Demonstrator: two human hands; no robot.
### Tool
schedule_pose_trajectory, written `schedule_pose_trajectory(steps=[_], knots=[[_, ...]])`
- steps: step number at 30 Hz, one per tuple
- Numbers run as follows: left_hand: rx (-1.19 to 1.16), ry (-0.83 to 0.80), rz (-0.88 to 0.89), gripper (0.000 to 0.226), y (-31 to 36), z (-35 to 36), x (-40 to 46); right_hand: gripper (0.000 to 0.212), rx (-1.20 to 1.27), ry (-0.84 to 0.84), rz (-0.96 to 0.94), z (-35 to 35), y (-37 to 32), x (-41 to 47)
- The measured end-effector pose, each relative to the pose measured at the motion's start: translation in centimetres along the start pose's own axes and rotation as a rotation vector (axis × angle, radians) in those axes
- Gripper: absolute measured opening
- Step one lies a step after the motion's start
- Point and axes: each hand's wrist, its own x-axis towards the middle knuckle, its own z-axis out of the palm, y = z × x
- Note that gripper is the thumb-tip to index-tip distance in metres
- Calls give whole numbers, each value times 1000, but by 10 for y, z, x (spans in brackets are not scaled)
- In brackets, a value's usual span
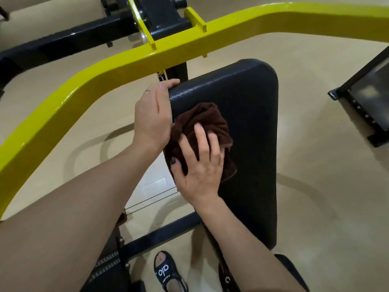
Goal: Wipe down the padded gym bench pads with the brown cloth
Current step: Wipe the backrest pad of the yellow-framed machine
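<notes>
A long black padded bench pad (250, 127) runs from the centre of the view down toward me. The brown cloth (207, 121) lies bunched on the pad's left half. My right hand (200, 165) presses flat on the cloth, fingers spread over it. My left hand (154, 114) grips the pad's upper left edge, fingers curled over the corner, with a ring on one finger.
A bent yellow steel arm (147, 57) crosses above the pad from lower left to upper right. Black frame bars (69, 39) sit behind it. Another black machine part (366, 102) stands at the right. A sandalled foot (166, 272) rests on the beige floor below.
</notes>
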Motion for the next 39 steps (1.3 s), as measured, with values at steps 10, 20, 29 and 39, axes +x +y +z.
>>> schedule_pose_trajectory(steps=[10,20,29,39], knots=[[73,93,12,43,-1,5,0,53,-107,137,20,-30,36,133],[156,130,36,57,8,6,-6,47,-88,17,-82,-5,73,1],[246,174,73,50,4,9,-5,57,-94,126,-123,-29,34,141],[253,212,19,51,4,11,-9,49,-90,48,40,-12,95,16]])
